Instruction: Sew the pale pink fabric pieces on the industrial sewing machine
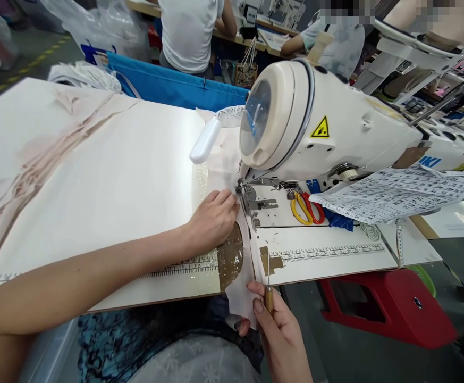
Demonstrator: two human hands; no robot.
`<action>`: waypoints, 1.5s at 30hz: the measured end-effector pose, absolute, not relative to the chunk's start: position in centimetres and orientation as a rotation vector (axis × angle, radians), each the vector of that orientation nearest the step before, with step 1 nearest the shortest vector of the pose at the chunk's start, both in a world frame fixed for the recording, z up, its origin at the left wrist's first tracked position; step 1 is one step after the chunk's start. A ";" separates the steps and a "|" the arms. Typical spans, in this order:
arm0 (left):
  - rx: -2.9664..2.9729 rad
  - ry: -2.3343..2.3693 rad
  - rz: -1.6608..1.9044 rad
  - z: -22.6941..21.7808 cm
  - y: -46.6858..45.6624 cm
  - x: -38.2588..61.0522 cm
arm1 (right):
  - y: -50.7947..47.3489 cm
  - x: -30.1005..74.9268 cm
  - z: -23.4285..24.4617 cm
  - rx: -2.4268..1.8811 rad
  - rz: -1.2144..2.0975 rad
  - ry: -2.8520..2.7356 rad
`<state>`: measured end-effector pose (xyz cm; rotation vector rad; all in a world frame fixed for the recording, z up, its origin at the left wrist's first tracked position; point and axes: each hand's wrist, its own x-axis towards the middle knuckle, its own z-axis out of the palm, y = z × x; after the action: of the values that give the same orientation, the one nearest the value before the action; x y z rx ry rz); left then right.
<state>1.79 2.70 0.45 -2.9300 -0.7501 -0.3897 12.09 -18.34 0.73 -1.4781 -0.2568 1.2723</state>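
Note:
A white sewing machine (327,127) stands on a white table (108,175). A strip of pale pink fabric (232,170) runs under its needle area and hangs over the front edge. My left hand (213,218) rests on the fabric just left of the presser foot (244,194), its fingers curled and pressed down on the cloth. My right hand (277,330) is below the table's front edge, pinching a thin awl with a wooden handle (269,287) together with the hanging fabric end.
Yellow and red scissors (305,207) lie behind the needle. A printed paper sheet (399,194) rests on the machine bed. A red stool (387,306) stands at lower right. More pink fabric (36,159) lies at the far left. Other people sit at machines behind a blue cloth (176,85).

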 end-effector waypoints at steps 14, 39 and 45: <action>-3.037 -0.862 -0.438 -0.1 4.3 2.0 | -18.1 12.4 0.7 -1.512 1.236 -0.465; -3.038 -0.745 -0.474 -0.7 1.9 2.1 | -18.5 12.9 0.5 -1.625 1.217 -0.618; -3.051 -0.785 -0.448 -0.7 1.9 2.1 | -19.0 14.1 -0.1 -1.645 1.179 -0.730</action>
<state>2.06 1.93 -0.73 -3.0509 -0.7848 -0.4477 14.08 -18.98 -0.06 -1.6447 -0.7299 1.1793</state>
